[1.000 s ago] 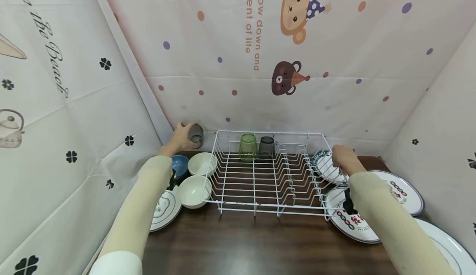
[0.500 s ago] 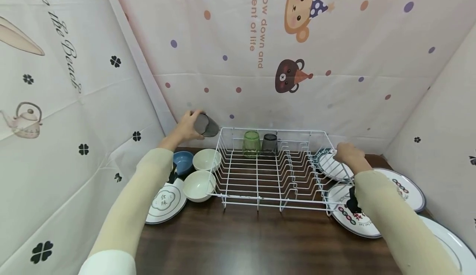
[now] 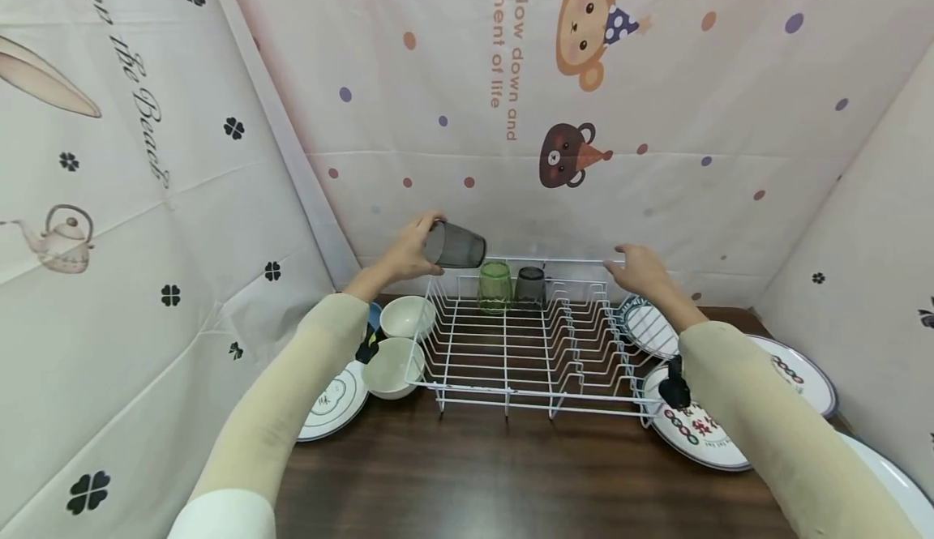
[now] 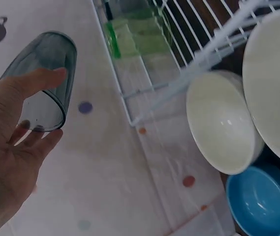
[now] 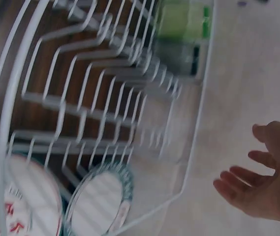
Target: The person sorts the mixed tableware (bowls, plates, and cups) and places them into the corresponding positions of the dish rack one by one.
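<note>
Nearest, on the dark wooden table (image 3: 467, 474), a large white plate (image 3: 886, 474) sits at the right edge, with a red-printed plate (image 3: 704, 434) closer in and a white plate (image 3: 332, 405) at the left. The white wire dish rack (image 3: 525, 394) stands between them. Along its left side are a front cream bowl (image 3: 392, 370), a rear cream bowl (image 3: 407, 318) and a blue bowl (image 4: 261, 204), all with mouths up. Inside the rack, at the back, a green glass (image 3: 495, 286) and a dark glass (image 3: 530, 288) stand side by side. The left hand (image 3: 409, 251) grips a grey glass (image 3: 461, 247) above the rack's back left corner, tipped on its side, open end toward the palm. The right hand (image 3: 642, 271) is loosely spread near the back right corner. Farthest is a printed cloth (image 3: 657, 69).
</note>
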Demonstrator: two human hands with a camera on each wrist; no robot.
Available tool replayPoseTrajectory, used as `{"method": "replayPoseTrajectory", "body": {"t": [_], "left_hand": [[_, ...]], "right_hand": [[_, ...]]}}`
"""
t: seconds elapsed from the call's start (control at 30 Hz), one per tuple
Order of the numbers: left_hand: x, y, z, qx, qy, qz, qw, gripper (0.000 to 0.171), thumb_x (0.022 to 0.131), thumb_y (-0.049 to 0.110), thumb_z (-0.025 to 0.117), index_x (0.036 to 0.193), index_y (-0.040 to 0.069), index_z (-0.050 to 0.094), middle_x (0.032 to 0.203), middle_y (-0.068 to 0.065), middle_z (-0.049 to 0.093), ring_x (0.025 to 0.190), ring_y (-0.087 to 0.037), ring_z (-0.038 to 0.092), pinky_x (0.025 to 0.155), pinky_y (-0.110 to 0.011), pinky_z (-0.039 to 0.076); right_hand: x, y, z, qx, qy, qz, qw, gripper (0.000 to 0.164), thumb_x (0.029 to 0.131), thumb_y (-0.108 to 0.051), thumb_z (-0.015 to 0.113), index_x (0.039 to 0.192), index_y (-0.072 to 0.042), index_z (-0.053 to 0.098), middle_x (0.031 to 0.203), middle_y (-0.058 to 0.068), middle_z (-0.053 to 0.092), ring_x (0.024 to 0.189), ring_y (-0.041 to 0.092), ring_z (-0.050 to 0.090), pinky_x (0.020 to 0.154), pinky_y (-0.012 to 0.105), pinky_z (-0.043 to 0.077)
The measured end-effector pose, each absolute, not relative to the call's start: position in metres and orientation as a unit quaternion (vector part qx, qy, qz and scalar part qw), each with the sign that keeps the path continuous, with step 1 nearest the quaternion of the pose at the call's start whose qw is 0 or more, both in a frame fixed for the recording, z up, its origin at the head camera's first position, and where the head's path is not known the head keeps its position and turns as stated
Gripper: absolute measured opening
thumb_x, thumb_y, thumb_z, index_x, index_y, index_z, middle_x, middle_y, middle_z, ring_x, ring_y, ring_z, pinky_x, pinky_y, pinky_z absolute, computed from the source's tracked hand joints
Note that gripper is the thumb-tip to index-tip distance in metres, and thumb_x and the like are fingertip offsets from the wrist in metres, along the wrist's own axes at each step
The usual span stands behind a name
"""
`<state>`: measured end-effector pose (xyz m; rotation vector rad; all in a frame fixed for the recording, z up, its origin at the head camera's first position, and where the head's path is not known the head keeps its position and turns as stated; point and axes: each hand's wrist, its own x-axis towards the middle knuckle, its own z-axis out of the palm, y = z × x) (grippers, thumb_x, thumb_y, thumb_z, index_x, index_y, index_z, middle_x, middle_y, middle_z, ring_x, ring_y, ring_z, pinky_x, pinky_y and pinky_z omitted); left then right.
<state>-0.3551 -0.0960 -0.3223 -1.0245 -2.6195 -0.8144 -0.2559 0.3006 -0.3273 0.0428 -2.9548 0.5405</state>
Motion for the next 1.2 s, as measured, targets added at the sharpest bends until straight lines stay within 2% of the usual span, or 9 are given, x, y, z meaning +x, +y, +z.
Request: {"method": "replayPoseTrajectory", "body": {"t": [0.1,0.17,0.33,0.5,0.7,0.9,1.03,1.13,1.2], "left_hand": [[-0.348,-0.081,-0.320,-0.371,-0.878,-0.282,0.110,0.093,0.072,0.002,0.090,0.148,0.001,0.037,0.149,-0.022,0.044,0.140,-0.039,0.043,0.117,-0.051,0.041],[-0.342,-0.072,-0.318,-0.386,-0.870,-0.286,0.110,0.093,0.073,0.003,0.090,0.148,0.000,0.036,0.149,-0.021,0.044,0.138,-0.037,0.044,0.115,-0.049,0.044],[-0.329,-0.050,-0.317,-0.427,-0.854,-0.278,0.103,0.093,0.075,0.007,0.090,0.149,0.001,0.033,0.149,-0.019,0.042,0.138,-0.035,0.044,0.111,-0.045,0.048],[-0.320,-0.033,-0.321,-0.463,-0.834,-0.286,0.090,0.095,0.075,0.006,0.090,0.148,-0.001,0.029,0.149,-0.022,0.039,0.138,-0.037,0.043,0.112,-0.046,0.048],[-0.315,-0.026,-0.322,-0.465,-0.826,-0.313,0.060,0.097,0.074,0.005,0.090,0.148,-0.001,0.028,0.150,-0.023,0.037,0.139,-0.040,0.042,0.110,-0.051,0.050],[-0.315,-0.025,-0.324,-0.450,-0.830,-0.328,0.042,0.097,0.075,0.005,0.090,0.149,0.001,0.027,0.152,-0.020,0.036,0.143,-0.038,0.040,0.113,-0.047,0.048],[-0.317,-0.025,-0.325,-0.441,-0.826,-0.350,0.026,0.097,0.075,0.004,0.090,0.148,0.002,0.027,0.153,-0.021,0.035,0.146,-0.039,0.039,0.116,-0.046,0.045],[-0.320,-0.025,-0.326,-0.438,-0.822,-0.363,0.020,0.098,0.073,0.004,0.091,0.147,0.002,0.027,0.153,-0.022,0.036,0.147,-0.042,0.038,0.119,-0.049,0.041],[-0.323,-0.025,-0.327,-0.434,-0.824,-0.363,0.018,0.099,0.073,0.007,0.092,0.146,0.003,0.026,0.154,-0.022,0.036,0.148,-0.042,0.037,0.122,-0.049,0.037]], "right_hand": [[-0.261,0.282,-0.324,0.063,-0.970,0.226,0.063,0.053,0.107,-0.021,0.044,0.142,0.019,0.043,0.134,0.043,0.054,0.123,0.057,0.054,0.105,0.063,0.046],[-0.262,0.272,-0.322,0.073,-0.957,0.280,0.028,0.054,0.109,-0.024,0.041,0.146,0.016,0.040,0.138,0.042,0.052,0.127,0.055,0.054,0.106,0.061,0.047],[-0.263,0.251,-0.322,0.067,-0.867,0.484,-0.093,0.066,0.113,-0.033,0.031,0.160,0.009,0.011,0.161,0.038,0.023,0.148,0.052,0.031,0.120,0.057,0.037],[-0.265,0.238,-0.323,0.081,-0.754,0.632,-0.161,0.076,0.112,-0.038,0.032,0.162,-0.001,-0.011,0.167,0.034,0.004,0.153,0.053,0.018,0.124,0.058,0.027],[-0.271,0.232,-0.327,0.083,-0.689,0.696,-0.186,0.071,0.111,-0.040,0.033,0.164,-0.004,0.003,0.165,0.030,0.015,0.138,0.040,0.046,0.121,0.053,0.034],[-0.271,0.236,-0.329,0.089,-0.674,0.704,-0.207,0.068,0.112,-0.034,0.035,0.164,-0.004,0.004,0.167,0.028,0.016,0.136,0.032,0.050,0.123,0.052,0.032],[-0.271,0.238,-0.330,0.090,-0.674,0.703,-0.207,0.067,0.112,-0.030,0.037,0.164,-0.005,0.003,0.166,0.027,0.019,0.123,0.021,0.062,0.124,0.052,0.032],[-0.272,0.239,-0.331,0.083,-0.672,0.708,-0.201,0.069,0.112,-0.030,0.040,0.165,-0.006,0.001,0.167,0.026,0.018,0.129,0.026,0.060,0.123,0.050,0.032],[-0.272,0.238,-0.331,0.083,-0.671,0.710,-0.195,0.071,0.112,-0.029,0.040,0.165,-0.007,-0.002,0.168,0.025,0.012,0.142,0.037,0.048,0.124,0.050,0.031]]}}
